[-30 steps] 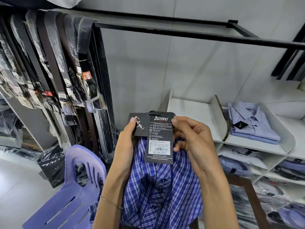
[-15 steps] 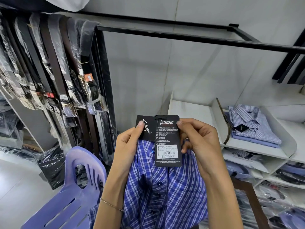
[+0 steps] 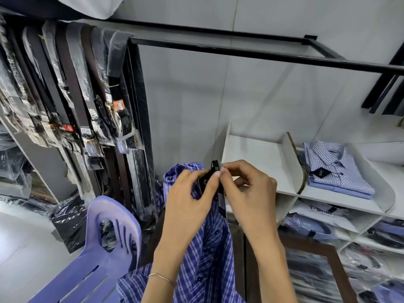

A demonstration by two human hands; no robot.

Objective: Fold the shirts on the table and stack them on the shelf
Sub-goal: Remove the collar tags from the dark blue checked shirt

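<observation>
Blue plaid shirt (image 3: pixel 203 254) held up at lower centre; left hand (image 3: pixel 188 202) and right hand (image 3: pixel 249 193) both pinching its black hang tags (image 3: pixel 215 171). Folded shirts (image 3: pixel 336 169) on shelf (image 3: pixel 251 154), right.

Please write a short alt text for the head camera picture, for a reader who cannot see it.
Two hands, left hand and right hand, pinch the black tags at the collar of a blue plaid shirt held up in front of the person. To the right, folded shirts lie on a white shelf; belts hang left, above a purple chair.
</observation>
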